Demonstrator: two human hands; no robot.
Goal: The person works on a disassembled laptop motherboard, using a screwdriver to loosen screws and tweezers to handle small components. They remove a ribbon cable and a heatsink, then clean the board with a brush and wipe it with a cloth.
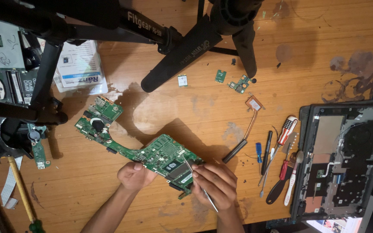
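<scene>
Both hands sit at the near edge of the wooden table (307, 56), on the lower-right end of a green laptop motherboard (152, 154). Right hand (214, 184): fingers closed around thin metal tweezers (199, 184), pinched near mid-shaft. Tweezer tip points up-left onto the board near a dark chip; tail end points down-right past the knuckles. Left hand (134, 176): fingers curled shut, thumb pressing the board's near edge, steadying it.

Board lies flat, component side up. Long axis runs diagonally, from upper-left (near the tripod legs (182, 51)) down to lower-right under the hands. Upper-left lobe carries a round black part.

Right of the board: copper heat pipe (249, 125) with its black end toward the hands. Further right, a row of tools, including a red-and-white-handled screwdriver (281, 140) and a small blue one (259, 152). Beyond them, the opened laptop base (346, 159), internals exposed. Small green circuit pieces (238, 83) lie above, near the tripod foot. Far left: another circuit board (37, 149) and a wooden-handled tool (20, 187).
</scene>
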